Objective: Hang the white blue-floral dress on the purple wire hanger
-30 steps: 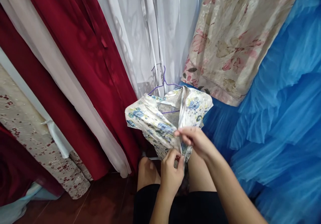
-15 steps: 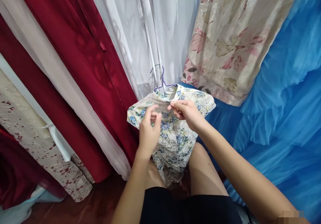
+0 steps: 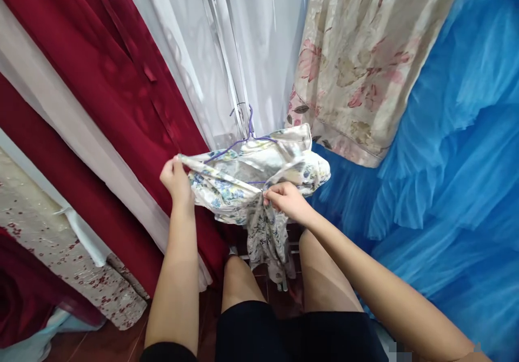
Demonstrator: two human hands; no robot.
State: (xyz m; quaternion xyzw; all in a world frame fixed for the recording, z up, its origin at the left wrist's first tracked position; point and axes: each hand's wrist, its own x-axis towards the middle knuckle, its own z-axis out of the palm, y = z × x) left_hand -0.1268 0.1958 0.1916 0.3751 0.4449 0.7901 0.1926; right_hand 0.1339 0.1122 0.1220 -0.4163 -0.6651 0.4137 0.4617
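A white blouse with blue and yellow flowers (image 3: 227, 191) hangs in front of me, its front pulled open so the inside shows. My left hand (image 3: 177, 181) is closed on the blouse's edge at the left shoulder side, stretching it outward. With pinched fingers, my right hand (image 3: 286, 202) grips the front edge near the middle. The purple hanger (image 3: 250, 126) stands partly out of the blouse, its hook toward the white curtain-like cloth (image 3: 259, 43). One hanger arm shows above the fabric on the left. The blouse's lower part dangles bunched between my knees.
Long dark red cloth (image 3: 121, 80) and pale cloth hang on the left, with a beige sequined fabric (image 3: 97, 275) lower down. A pink-flowered beige garment (image 3: 357, 70) and blue tulle (image 3: 446, 178) hang on the right. The tiled floor (image 3: 117, 340) is dark red.
My left hand has moved left and taken hold of the blouse's edge, pulling it wide. My right hand has moved slightly down and left, drawing the front down. The neckline now gapes around the hanger.
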